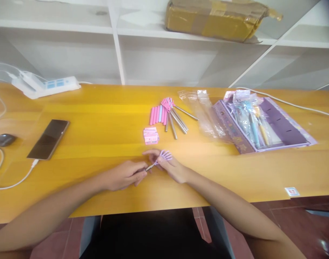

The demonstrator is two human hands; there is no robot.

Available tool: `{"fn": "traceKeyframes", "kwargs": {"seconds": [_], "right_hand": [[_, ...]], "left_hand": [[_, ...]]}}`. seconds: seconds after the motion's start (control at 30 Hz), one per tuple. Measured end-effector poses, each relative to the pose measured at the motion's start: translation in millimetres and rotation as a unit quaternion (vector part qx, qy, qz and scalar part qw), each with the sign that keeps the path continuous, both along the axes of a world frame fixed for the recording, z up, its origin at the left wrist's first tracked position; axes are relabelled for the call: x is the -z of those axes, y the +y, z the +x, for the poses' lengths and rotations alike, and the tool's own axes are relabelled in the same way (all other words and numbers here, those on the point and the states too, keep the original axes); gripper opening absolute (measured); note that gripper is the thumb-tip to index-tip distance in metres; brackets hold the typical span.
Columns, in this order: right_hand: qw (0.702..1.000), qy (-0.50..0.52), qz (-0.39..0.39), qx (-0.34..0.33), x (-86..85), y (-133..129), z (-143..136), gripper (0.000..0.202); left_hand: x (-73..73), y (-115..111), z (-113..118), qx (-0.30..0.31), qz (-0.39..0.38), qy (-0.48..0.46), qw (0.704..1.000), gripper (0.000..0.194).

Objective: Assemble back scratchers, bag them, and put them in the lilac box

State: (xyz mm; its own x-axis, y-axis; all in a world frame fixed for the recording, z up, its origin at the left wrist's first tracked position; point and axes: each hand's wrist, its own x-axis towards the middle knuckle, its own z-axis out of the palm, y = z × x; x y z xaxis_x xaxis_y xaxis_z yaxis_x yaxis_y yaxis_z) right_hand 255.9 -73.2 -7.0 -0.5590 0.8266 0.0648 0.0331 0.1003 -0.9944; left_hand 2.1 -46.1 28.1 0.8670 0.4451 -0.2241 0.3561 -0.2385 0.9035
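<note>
Near the front of the table, both of my hands are on one small back scratcher with a purple claw-shaped head [165,155] and a thin metal rod. My left hand [128,175] is closed around the rod end. My right hand [173,168] pinches the scratcher just below its head, thumb on top. Beyond them lies a small stack of pink cards [150,136]. Behind the cards are a row of pink grip tubes [155,116] with a light blue one among them, and several pink claw heads [168,103] on metal rods [177,120], fanned out.
At the right stands an open purple box [247,142] with bagged scratchers [252,122] inside. Clear plastic bags [207,115] lie beside it. On the left are a phone [49,139] on a cable, a dark mouse [4,139] and a power strip [56,86]. A taped carton [215,18] sits on the shelf.
</note>
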Motion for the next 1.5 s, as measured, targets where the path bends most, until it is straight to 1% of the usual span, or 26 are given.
{"fn": "traceKeyframes", "kwargs": {"seconds": [0.07, 0.23, 0.47, 0.67, 0.77, 0.97, 1.03, 1.1, 1.17, 1.2, 1.23, 1.27, 1.33, 1.37, 1.4, 1.43, 1.47, 1.5], "right_hand": [[1.000, -0.004, 0.011, -0.001, 1.7, -2.1, -2.5, 0.065], [0.999, 0.005, -0.006, 0.037, 3.8, -3.6, -6.3, 0.066], [0.997, 0.020, 0.011, 0.070, 1.7, -3.2, -7.9, 0.067], [0.994, 0.044, 0.020, 0.097, 7.7, -4.5, -9.9, 0.061], [0.993, 0.046, 0.019, 0.111, 9.2, -3.6, -9.1, 0.062], [0.984, 0.046, 0.018, 0.173, 5.0, -1.4, -10.1, 0.067], [0.978, 0.039, 0.004, 0.203, 1.0, 1.4, -8.5, 0.068], [0.968, 0.037, -0.011, 0.249, -7.1, 8.6, -0.4, 0.068], [0.951, 0.047, -0.004, 0.304, -21.6, 21.9, 19.2, 0.064], [0.939, 0.060, 0.008, 0.338, -31.6, 30.5, 34.2, 0.062], [0.925, 0.076, 0.024, 0.372, -43.4, 39.9, 52.9, 0.059], [0.902, 0.102, 0.040, 0.417, -56.8, 49.5, 74.9, 0.057], [0.848, 0.157, 0.030, 0.505, -86.2, 66.5, 127.0, 0.057], [0.823, 0.174, 0.016, 0.540, -101.0, 72.4, 155.5, 0.062], [0.785, 0.197, 0.014, 0.587, -115.0, 76.0, 184.7, 0.068], [0.758, 0.216, 0.007, 0.615, -127.5, 77.1, 213.5, 0.071], [0.737, 0.236, 0.022, 0.633, -138.0, 75.9, 241.1, 0.071], [0.728, 0.240, 0.047, 0.640, -146.3, 72.7, 266.6, 0.071]], "left_hand": [[1.7, -3.3, 2.5, 0.010, -0.006, 0.009, 1.000, 0.033], [7.9, -6.9, 6.4, 0.013, 0.016, 0.015, 1.000, 0.026], [13.5, -2.8, 8.6, 0.012, 0.104, -0.006, 0.995, 0.024], [13.1, 0.4, 8.3, 0.019, 0.095, 0.008, 0.995, 0.023], [11.7, 1.3, 8.2, 0.025, 0.101, 0.012, 0.995, 0.024], [11.2, 3.9, 7.9, 0.009, 0.115, 0.022, 0.993, 0.029], [11.7, 4.9, 7.5, 0.005, 0.112, 0.023, 0.993, 0.030], [11.9, 6.0, 6.5, 0.001, 0.104, 0.025, 0.994, 0.032], [11.3, 7.0, 4.5, -0.002, 0.098, 0.029, 0.995, 0.033], [10.8, 7.5, 3.2, -0.002, 0.098, 0.032, 0.995, 0.034], [10.2, 7.9, 1.9, -0.003, 0.101, 0.034, 0.994, 0.035], [9.3, 8.3, 0.6, -0.002, 0.105, 0.035, 0.994, 0.036], [7.5, 8.6, -1.3, 0.007, 0.109, 0.040, 0.993, 0.037], [6.4, 8.6, -1.7, 0.014, 0.109, 0.041, 0.993, 0.037], [5.4, 8.5, -1.7, 0.022, 0.109, 0.041, 0.993, 0.037], [4.5, 8.3, -1.2, 0.029, 0.108, 0.038, 0.993, 0.037], [3.8, 8.0, -0.2, 0.035, 0.109, 0.035, 0.993, 0.037], [3.3, 7.7, 1.1, 0.041, 0.110, 0.031, 0.993, 0.037]]}}
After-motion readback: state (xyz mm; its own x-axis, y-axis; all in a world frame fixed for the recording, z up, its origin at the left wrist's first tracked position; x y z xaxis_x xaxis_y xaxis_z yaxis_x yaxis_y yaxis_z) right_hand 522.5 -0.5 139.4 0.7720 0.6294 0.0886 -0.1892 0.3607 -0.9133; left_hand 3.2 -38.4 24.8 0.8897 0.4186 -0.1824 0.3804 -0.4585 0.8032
